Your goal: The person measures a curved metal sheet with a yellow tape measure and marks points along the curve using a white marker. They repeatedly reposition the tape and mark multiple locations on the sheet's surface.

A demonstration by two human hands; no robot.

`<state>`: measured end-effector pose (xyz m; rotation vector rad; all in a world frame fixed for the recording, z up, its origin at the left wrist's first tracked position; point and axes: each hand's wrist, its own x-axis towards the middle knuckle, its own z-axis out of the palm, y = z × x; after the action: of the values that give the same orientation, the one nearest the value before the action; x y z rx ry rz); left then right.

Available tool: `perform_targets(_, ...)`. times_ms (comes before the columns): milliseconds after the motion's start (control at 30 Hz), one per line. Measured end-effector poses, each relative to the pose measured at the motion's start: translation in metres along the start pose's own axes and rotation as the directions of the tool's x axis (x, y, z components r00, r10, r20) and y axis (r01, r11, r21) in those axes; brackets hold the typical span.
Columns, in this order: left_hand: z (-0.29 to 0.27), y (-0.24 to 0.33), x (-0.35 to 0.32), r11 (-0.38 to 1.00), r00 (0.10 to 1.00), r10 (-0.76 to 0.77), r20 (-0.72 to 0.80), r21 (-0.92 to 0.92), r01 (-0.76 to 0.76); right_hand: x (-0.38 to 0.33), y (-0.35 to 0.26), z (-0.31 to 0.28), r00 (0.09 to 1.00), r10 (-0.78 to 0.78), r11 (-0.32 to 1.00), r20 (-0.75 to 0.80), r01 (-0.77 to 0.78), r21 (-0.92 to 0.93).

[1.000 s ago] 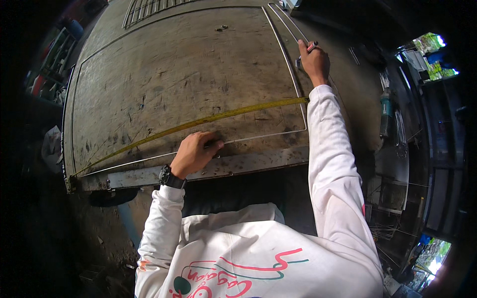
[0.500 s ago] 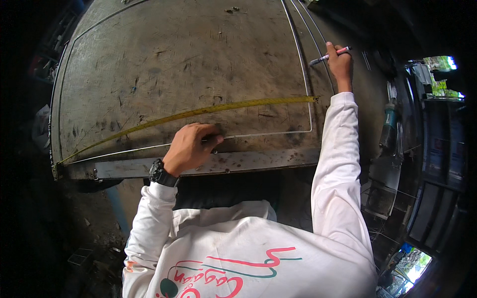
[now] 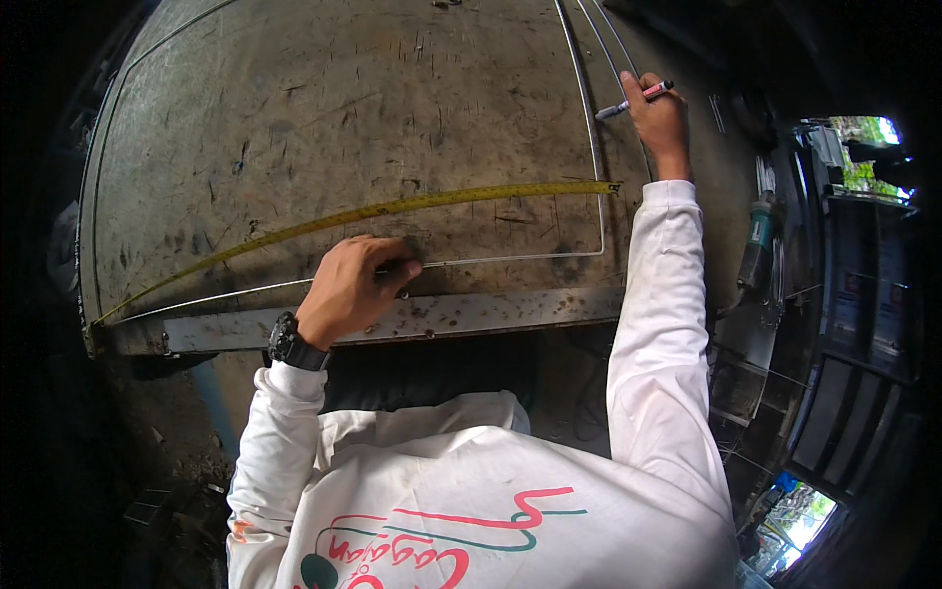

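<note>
My right hand (image 3: 661, 126) grips a marker (image 3: 612, 110) with a red band, its pale end pointing left beside the right side of a bent metal rod frame (image 3: 520, 258). My left hand (image 3: 351, 285), a black watch (image 3: 291, 344) at its wrist, has its fingers curled together on the frame's near side; the fingertips are partly hidden. Above that near side, a yellow tape measure (image 3: 392, 205) arcs across the worktable (image 3: 392, 118) from the near left corner to the frame's right side, where its hooked end lies.
A flat metal strip (image 3: 500, 312) runs along the table's near edge. More thin rods (image 3: 616, 44) lie right of the frame. Farther right hangs or rests a teal power tool (image 3: 761, 226), beside a dark cabinet (image 3: 863, 294).
The whole view has shifted slightly, moving the scene left. My right hand still holds the marker, now turned a little with its pale end nearer the frame. My left hand stays on the rod.
</note>
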<state>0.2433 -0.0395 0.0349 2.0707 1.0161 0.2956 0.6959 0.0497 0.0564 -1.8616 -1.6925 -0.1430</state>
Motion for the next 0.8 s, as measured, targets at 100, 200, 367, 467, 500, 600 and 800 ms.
perform_targets(100, 0.002, 0.0, 0.002, 1.0, 1.0, 0.015, -0.002, -0.002, -0.015, 0.001, 0.009, 0.003, 0.999, 0.052, 0.997, -0.013, -0.051, 0.065)
perform_targets(200, 0.003, 0.0, 0.001, 1.0, 0.999, 0.017, -0.027, -0.02, -0.017, 0.0, 0.009, 0.008, 0.991, 0.13, 0.989, 0.016, -0.131, 0.065)
perform_targets(367, 0.0, 0.001, 0.001, 1.0, 1.0, 0.019, 0.023, -0.01, -0.018, -0.009, 0.015, 0.027, 0.994, 0.031, 1.0, -0.103, -0.031, 0.001)
perform_targets(467, 0.001, 0.001, 0.0, 0.999, 0.999, 0.029, 0.029, -0.016, -0.029, -0.019, 0.024, 0.036, 0.986, 0.045, 0.998, -0.158, -0.036, 0.055)
perform_targets(500, 0.002, 0.0, 0.001, 1.0, 0.999, 0.012, 0.04, -0.012, -0.011, -0.022, 0.027, 0.037, 0.981, 0.079, 0.993, -0.178, -0.06, 0.106)
perform_targets(600, 0.005, -0.001, 0.002, 1.0, 1.0, 0.019, 0.022, 0.021, -0.02, -0.016, 0.039, 0.035, 0.994, -0.023, 0.999, -0.108, 0.028, 0.042)
perform_targets(800, 0.003, -0.008, 0.004, 0.997, 0.999, 0.012, 0.043, -0.082, -0.008, -0.078, 0.027, -0.021, 1.0, -0.006, 1.0, -0.029, 0.006, 0.017)
